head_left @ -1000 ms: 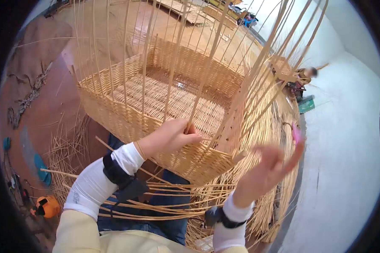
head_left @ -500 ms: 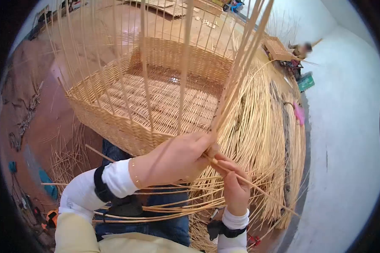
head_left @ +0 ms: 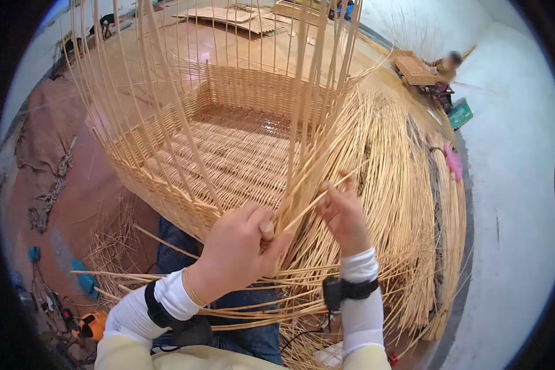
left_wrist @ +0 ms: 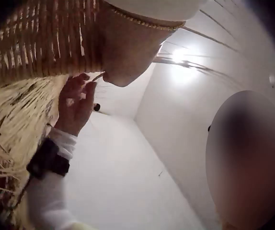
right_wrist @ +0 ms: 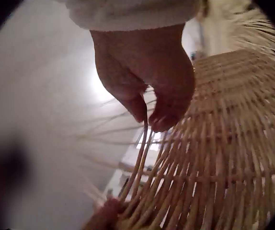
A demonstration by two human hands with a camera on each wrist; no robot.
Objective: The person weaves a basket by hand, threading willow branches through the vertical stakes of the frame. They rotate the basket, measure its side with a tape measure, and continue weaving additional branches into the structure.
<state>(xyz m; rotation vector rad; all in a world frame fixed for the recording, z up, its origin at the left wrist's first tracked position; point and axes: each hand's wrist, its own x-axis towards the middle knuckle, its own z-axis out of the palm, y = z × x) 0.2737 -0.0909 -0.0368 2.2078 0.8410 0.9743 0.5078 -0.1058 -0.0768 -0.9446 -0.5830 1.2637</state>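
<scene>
A half-woven wicker basket (head_left: 160, 191) with tall upright stakes (head_left: 185, 132) sits tilted before me, over the legs. At its near corner my left hand (head_left: 231, 246) grips the woven rim, its fingers partly hidden by the basket. My right hand (head_left: 346, 222) is just outside that corner and pinches a thin willow rod (head_left: 311, 206) between thumb and fingers. The rod runs from the rim beside the left hand. In the right wrist view, the right hand (right_wrist: 142, 72) pinches the rod above the weave, and a left fingertip (right_wrist: 106, 213) shows at the lower edge.
A large heap of loose willow rods (head_left: 382, 216) spreads along the right, beside a white wall (head_left: 512, 246). More rods (head_left: 259, 314) cross the lap. A green crate (head_left: 459, 114) and a seated person (head_left: 443, 71) are farther back. An orange object (head_left: 92, 325) lies at lower left.
The right hand swung in from the right, met the left at the corner, then rose outward with the rod pinched. The left hand moved to the basket's corner; the basket turned slightly.
</scene>
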